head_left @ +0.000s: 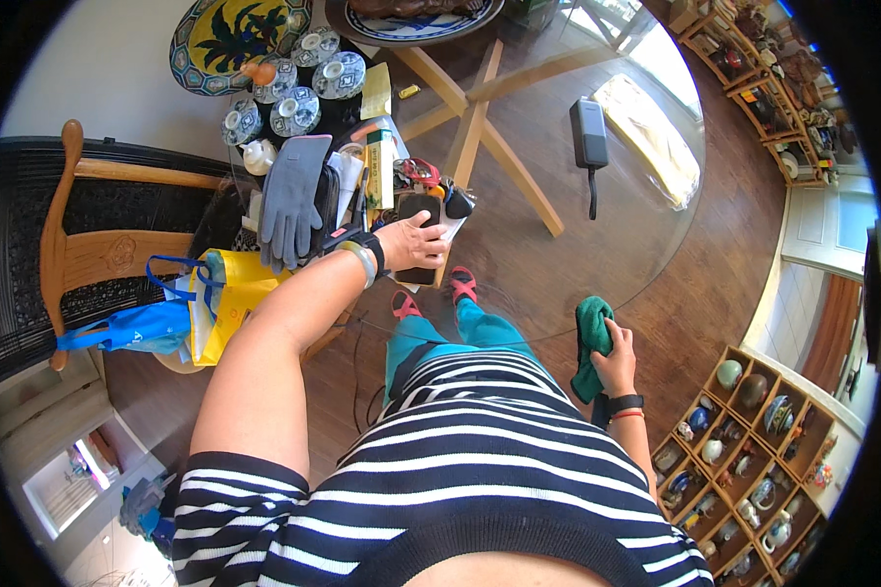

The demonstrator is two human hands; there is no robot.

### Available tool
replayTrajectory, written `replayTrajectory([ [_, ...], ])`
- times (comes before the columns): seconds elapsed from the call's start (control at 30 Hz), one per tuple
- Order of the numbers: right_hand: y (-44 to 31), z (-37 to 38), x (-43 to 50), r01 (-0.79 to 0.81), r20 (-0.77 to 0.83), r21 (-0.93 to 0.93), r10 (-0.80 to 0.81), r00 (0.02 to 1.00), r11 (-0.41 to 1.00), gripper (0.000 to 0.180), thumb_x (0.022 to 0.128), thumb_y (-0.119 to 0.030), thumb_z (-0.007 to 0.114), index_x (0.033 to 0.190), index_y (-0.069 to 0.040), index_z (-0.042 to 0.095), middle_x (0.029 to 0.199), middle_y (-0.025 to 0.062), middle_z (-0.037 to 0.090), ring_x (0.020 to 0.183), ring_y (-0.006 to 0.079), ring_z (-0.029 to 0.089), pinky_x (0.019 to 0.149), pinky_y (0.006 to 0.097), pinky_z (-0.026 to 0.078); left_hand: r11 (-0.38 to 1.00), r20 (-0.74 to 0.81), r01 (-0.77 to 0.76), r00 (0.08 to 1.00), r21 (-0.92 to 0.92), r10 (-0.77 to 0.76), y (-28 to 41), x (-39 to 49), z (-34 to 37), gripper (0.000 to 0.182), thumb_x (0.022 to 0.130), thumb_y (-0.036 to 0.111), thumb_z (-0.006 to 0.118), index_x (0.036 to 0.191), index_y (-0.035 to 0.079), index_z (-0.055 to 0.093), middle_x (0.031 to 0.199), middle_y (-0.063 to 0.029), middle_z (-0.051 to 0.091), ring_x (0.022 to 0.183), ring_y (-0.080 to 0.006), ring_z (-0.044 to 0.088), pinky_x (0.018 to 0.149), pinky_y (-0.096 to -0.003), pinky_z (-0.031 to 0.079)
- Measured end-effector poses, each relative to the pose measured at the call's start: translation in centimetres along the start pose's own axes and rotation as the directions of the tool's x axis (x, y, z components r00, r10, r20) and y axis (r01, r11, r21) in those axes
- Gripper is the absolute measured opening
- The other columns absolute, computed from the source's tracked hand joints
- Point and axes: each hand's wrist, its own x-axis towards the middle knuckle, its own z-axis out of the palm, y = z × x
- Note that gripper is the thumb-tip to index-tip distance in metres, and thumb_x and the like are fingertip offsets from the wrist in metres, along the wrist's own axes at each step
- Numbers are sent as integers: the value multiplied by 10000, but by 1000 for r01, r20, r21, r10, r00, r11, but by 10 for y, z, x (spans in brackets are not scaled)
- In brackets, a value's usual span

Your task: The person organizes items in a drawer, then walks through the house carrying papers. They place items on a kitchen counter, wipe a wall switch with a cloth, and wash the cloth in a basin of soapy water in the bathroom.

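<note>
My left hand (410, 243) lies over a dark smartphone (418, 209), its fingers spread across the middle; whether it grips the phone is hard to tell. Keys and a red strap (420, 172) lie just beyond the phone. Grey gloves (291, 198) rest to the left of that hand, beside a yellow and green box (379, 169). At the right, my right hand (617, 359) holds a bunched green cloth (593, 330) by the edge of the round glass tabletop (653, 282). A dark grey power bank (589, 132) with a strap lies on the glass, next to a plastic-wrapped cream bundle (650, 139).
Patterned lidded bowls (295, 111), a small white teapot (258, 156) and a decorated plate (238, 44) crowd the table's far left. A wooden chair (128, 253) and a yellow bag (238, 293) stand at the left. Shelves of ornaments (738, 433) stand at the lower right.
</note>
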Motion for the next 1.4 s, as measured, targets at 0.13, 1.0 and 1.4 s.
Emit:
replayTrajectory([
  [0.13,2,4,-3,-7,-3,-3,7,1000,1000,622,666,-66,653,1271,-140,529,1149,129,521,1014,359,588,855,411,506,981,45,141,990,-134,-136,18,-3,-10,204,834,203,536,1037,214,563,1235,-36,491,1293,-224,373,984,-459,316],
  [1.0,16,1,28,-68,-110,-23,65,992,997,639,677,-101,655,1296,-163,510,1176,122,510,1039,355,577,858,416,503,-125,392,988,-79,-93,-917,49,64,-16,864,722,470,711,1370,71,300,1159,-179,448,1093,-376,476,866,-505,433],
  [1.4,25,-4,24,-57,-125,-37,52,991,998,634,681,-80,647,1296,-160,515,1173,117,519,1042,348,580,870,401,499,0,220,979,46,-205,-974,78,45,-35,899,739,422,725,1411,57,254,1259,-159,425,1165,-365,433,910,-534,381],
])
